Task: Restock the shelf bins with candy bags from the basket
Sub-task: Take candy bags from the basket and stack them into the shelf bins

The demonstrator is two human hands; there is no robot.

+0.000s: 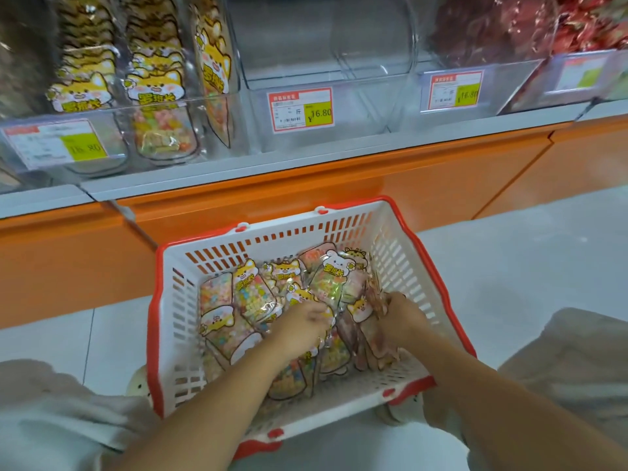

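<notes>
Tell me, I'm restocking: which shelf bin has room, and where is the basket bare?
The middle bin, between the packed left bin and the red-candy bin, looks empty. The basket is bare along its near wall; its centre is crowded with candy bags.

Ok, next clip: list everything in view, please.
basket: one, white with red rim, on the floor
candy bags: several, yellow cartoon print, piled in the basket
shelved bags: many, same print, left bin
middle bin: one, clear, looks empty
wrapped sweets: many, red, right bin
price tags: four, white and lime, bin fronts
shelf base: one, orange, below the bins
trouser legs: two, pale, bottom corners
left hand: one, on the basket's bags, grip unclear
right hand: one, pinching a bag, pile's right
</notes>
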